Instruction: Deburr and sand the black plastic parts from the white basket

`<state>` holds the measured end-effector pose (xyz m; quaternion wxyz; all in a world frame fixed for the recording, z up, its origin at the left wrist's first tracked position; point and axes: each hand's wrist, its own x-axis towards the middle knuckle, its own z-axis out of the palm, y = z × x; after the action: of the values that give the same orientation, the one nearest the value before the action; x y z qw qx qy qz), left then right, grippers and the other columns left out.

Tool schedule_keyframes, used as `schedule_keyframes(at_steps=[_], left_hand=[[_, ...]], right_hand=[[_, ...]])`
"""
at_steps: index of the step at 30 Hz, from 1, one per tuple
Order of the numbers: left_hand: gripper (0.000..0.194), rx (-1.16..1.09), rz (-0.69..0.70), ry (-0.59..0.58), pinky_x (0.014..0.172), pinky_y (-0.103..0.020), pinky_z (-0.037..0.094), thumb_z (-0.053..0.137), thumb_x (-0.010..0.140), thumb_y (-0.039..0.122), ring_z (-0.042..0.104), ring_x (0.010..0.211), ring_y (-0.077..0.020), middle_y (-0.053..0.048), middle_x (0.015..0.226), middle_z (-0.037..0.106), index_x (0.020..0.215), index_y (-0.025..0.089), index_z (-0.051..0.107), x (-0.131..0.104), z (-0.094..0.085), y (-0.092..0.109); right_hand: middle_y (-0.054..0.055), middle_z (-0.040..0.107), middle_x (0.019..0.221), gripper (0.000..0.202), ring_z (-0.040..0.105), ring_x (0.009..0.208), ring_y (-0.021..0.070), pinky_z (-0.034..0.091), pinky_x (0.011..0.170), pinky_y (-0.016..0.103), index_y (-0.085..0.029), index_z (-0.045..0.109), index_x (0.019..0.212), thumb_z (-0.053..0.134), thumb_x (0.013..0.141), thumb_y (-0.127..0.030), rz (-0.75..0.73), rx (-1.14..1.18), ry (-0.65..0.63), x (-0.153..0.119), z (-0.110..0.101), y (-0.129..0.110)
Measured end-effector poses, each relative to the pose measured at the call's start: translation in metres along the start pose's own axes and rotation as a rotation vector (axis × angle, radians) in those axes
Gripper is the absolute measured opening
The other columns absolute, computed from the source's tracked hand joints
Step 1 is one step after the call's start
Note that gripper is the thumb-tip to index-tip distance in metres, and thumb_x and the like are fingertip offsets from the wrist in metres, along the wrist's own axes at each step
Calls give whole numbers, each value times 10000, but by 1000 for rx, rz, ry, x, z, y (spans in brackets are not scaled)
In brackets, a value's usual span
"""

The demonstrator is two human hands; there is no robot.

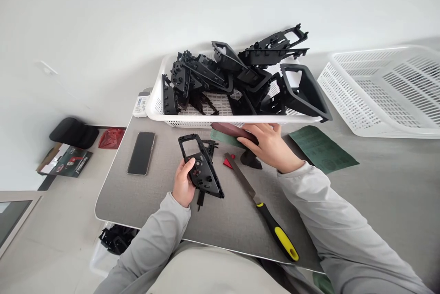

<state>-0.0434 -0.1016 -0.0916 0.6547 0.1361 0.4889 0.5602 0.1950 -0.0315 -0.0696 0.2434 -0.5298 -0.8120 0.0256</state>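
Note:
My left hand (184,183) grips a black plastic trim piece (205,176) by its left side, thumb on top, its clip-studded face turned up. A black caliper (200,198) lies partly hidden beneath that piece. My right hand (270,145) is closed on a reddish-brown, curled strip of sandpaper (228,129), just in front of the basket. Under the strip shows a pale green sheet (225,138). Nearer me, a flat file (242,176) with a black and yellow handle lies slanted across the table, its tip over a small red object (228,161). A dark scrap (250,160) rests below my right hand.
A white basket (192,123) heaped with black plastic parts (240,72) stands at the table's back. Another white basket (364,97) is at right, near a dark green sheet (323,148). A phone (141,153) and small white box (141,104) are at left; boxes sit on the floor.

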Motion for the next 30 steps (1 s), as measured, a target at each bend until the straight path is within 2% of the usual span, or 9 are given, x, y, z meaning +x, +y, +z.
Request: schedule_keyframes(at_steps=[2, 6, 10, 14, 17, 20, 24, 28, 30], left_hand=[[334, -9, -5, 0, 613, -242, 475, 804, 585, 383, 637, 628, -119, 20, 723, 692, 792, 164, 659, -1, 1, 0], [346, -22, -10, 10, 596, -238, 476, 814, 563, 377, 632, 621, -121, 13, 721, 693, 792, 161, 671, -3, 3, 1], [351, -17, -13, 6, 596, -241, 482, 815, 559, 371, 630, 619, -124, 8, 718, 692, 803, 158, 680, -4, 4, 2], [341, -9, -13, -3, 585, -233, 473, 812, 566, 369, 624, 618, -117, 9, 712, 687, 796, 156, 677, -3, 4, 2], [340, -6, -12, -4, 587, -235, 473, 816, 564, 369, 621, 617, -117, 14, 707, 682, 790, 160, 671, -3, 3, 1], [341, -4, -13, -4, 598, -241, 478, 819, 560, 365, 621, 623, -119, 16, 711, 680, 790, 163, 666, -3, 2, 1], [341, 5, -14, -18, 603, -241, 475, 816, 559, 370, 620, 630, -119, 12, 719, 682, 783, 160, 667, -3, 2, 1], [343, -6, -15, -14, 607, -246, 478, 821, 549, 367, 620, 627, -121, 15, 716, 683, 779, 163, 672, -3, 3, 1], [342, -10, -15, -20, 597, -242, 477, 825, 543, 364, 615, 619, -118, 16, 707, 681, 774, 162, 674, -4, 4, 2]], right_hand=[[130, 662, 1076, 242, 590, 1017, 317, 354, 896, 465, -198, 640, 997, 489, 924, -372, -35, -18, 35, 0, -1, -1], [86, 662, 879, 175, 614, 860, 269, 406, 846, 437, -207, 649, 934, 502, 905, -297, -97, 43, 76, 2, 0, 0], [65, 661, 818, 144, 627, 762, 234, 441, 873, 439, -199, 593, 937, 470, 863, -188, -145, 111, 17, 1, 0, 2], [48, 656, 782, 185, 635, 706, 227, 395, 968, 521, -196, 552, 948, 461, 801, -132, -139, 67, -37, -3, -8, -5], [43, 659, 795, 238, 645, 734, 231, 380, 996, 538, -207, 542, 964, 459, 767, -102, -141, 111, -56, -5, -17, -15], [54, 683, 901, 279, 652, 846, 254, 396, 999, 522, -234, 545, 1010, 479, 766, -116, -91, 241, -18, -4, -24, -22], [79, 670, 1023, 262, 629, 972, 271, 496, 872, 453, -234, 565, 1016, 527, 766, -163, 11, 501, 13, -3, -25, -25], [61, 651, 897, 78, 628, 835, 235, 521, 752, 411, -242, 565, 868, 565, 791, -229, 72, 764, 16, -5, -23, -32], [38, 617, 811, 83, 602, 707, 206, 515, 659, 388, -256, 547, 882, 569, 811, -292, 161, 949, 63, -7, -23, -38]])
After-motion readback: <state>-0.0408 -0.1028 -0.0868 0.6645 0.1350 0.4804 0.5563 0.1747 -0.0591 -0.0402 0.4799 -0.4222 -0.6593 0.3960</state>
